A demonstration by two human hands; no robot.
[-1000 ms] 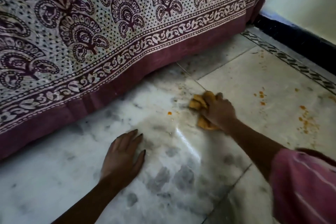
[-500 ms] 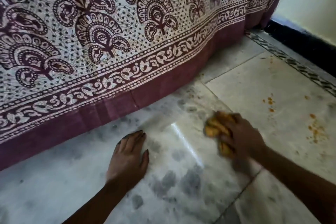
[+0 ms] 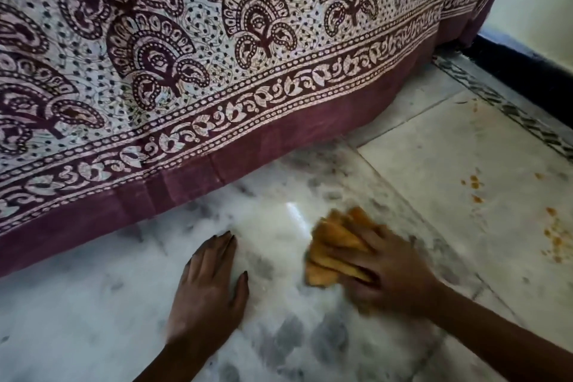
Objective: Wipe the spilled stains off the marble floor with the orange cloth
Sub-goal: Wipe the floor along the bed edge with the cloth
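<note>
Hanging down on the left, a block-printed bedcover (image 3: 186, 71) with a plain maroon hem brushes the grey-veined marble floor (image 3: 77, 319). Just below it the left hand (image 3: 207, 291) lies flat on the stone, fingers straight, holding nothing. To its right the orange cloth (image 3: 335, 245) sits bunched in soft folds on the glossy slab. The right hand (image 3: 393, 273) presses on it, fingers curled round the wad, though blur softens the detail. That slab shows only its own dark mottling. Further right, across the joint, the paler tile carries orange stains (image 3: 474, 183), small specks and smears well apart from the cloth. I'd judge the job partly done, with that patch not yet wiped.
</note>
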